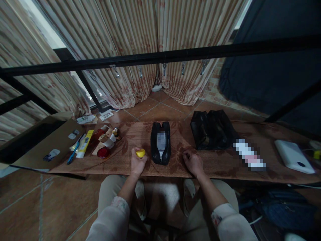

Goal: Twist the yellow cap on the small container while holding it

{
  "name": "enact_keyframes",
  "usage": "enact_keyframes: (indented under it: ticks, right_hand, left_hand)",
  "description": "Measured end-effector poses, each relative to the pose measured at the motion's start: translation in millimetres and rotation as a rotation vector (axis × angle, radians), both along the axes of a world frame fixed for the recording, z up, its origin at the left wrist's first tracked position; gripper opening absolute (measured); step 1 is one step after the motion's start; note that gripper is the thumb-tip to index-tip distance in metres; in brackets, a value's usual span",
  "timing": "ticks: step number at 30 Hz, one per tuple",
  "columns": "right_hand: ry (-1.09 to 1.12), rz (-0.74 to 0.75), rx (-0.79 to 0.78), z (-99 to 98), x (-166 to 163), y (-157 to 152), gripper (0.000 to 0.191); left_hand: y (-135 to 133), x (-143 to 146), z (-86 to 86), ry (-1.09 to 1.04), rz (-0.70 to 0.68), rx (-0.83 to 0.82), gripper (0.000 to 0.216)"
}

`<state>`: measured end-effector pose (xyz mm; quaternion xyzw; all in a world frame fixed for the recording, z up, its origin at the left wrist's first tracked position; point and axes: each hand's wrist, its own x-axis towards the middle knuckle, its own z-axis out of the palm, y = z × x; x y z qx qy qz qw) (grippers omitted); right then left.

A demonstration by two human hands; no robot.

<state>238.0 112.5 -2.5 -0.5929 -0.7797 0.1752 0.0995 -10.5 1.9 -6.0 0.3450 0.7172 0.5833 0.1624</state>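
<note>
My left hand (138, 163) is closed around a small yellow round object (140, 153), held just above the tabletop; its exact kind does not show. Directly to its right a narrow black pouch (153, 147) lies open, with a pale blurred item (161, 142) inside. On the pouch's other side, my right hand (193, 162) rests on the cloth with its fingers curled in, and I see nothing in them. Beyond that hand sits a larger black bag (212, 130), its contents hard to make out.
A cardboard box (59, 140) stands at far left. Beside it lie a blue toothbrush (74, 152), a yellow-and-white tube (85, 144), a red-lidded jar (103, 153) and small bottles (115, 131). A blurred packet (248, 154) and white device (293, 155) lie right. A black bar (160, 57) crosses behind.
</note>
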Motion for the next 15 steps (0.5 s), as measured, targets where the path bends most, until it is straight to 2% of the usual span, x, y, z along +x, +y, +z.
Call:
enact_keyframes:
  ticks: [15]
  right_hand:
    - [0.004,0.005,0.0,0.7,-0.7,-0.9,0.027]
  left_hand:
    - [2.2,-1.3,-5.1,0.081,0.046,-0.021,0.032]
